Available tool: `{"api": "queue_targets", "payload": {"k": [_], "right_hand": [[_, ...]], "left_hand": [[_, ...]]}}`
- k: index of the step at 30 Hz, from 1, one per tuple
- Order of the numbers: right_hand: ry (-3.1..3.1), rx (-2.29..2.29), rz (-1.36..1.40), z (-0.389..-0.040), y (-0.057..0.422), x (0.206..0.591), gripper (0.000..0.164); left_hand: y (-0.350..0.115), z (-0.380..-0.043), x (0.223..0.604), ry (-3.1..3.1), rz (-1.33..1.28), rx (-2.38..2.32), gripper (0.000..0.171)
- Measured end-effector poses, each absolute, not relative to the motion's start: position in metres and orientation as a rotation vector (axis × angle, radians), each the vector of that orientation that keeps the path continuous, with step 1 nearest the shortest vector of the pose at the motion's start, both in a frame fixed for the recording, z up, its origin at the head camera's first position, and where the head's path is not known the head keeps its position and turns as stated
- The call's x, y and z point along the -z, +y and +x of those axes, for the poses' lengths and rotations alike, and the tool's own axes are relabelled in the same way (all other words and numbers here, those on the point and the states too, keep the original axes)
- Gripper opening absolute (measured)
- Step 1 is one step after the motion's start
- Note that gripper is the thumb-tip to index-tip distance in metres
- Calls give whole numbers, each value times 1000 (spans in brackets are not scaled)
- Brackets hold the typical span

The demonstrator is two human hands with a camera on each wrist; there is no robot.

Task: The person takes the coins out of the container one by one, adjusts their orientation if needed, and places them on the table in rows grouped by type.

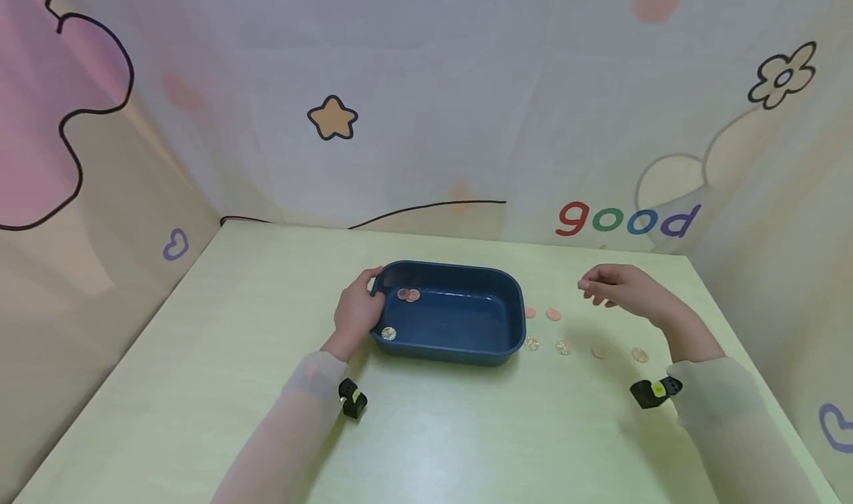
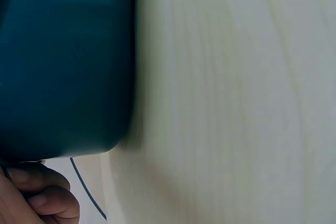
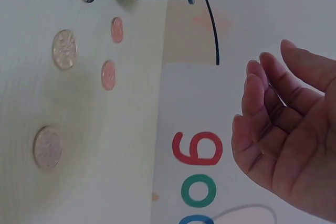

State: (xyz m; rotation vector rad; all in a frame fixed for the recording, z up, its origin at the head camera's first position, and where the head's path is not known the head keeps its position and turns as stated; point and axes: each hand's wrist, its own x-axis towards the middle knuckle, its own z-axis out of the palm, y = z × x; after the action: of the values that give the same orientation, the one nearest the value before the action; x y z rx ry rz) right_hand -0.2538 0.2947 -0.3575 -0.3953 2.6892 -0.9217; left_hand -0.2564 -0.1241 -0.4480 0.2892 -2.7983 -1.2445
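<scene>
A dark blue rectangular tray (image 1: 448,352) stands on the pale table. My left hand (image 1: 358,313) grips its left end by the rim; in the left wrist view curled fingers (image 2: 50,195) show against the tray's wall (image 2: 68,66). Inside the tray lie two overlapping copper-coloured coins (image 1: 413,295) and a silvery coin (image 1: 389,333). Raised above the table to the right of the tray is my right hand (image 1: 623,289), its fingers loosely bent and holding nothing. Below it lie two copper-coloured coins (image 1: 553,314) and several silvery coins (image 1: 563,348).
A printed cloth (image 1: 426,119) hangs behind the table and at both sides. The table's left edge (image 1: 120,363) and right edge (image 1: 740,348) meet the side cloths. Both wrists wear small black cameras, one on the left (image 1: 353,399) and one on the right (image 1: 656,391).
</scene>
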Motion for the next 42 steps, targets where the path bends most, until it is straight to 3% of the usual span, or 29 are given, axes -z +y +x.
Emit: {"api": "queue_targets", "payload": {"k": [21,42], "right_hand": [[2513,717,-722,-310,169,328,29],[2379,532,-819,-344,84,366,33]], "left_hand": [[-124,-258,451,-2801,298,1251,56],[-126,-260,452,-2807,271,1242,55]]}}
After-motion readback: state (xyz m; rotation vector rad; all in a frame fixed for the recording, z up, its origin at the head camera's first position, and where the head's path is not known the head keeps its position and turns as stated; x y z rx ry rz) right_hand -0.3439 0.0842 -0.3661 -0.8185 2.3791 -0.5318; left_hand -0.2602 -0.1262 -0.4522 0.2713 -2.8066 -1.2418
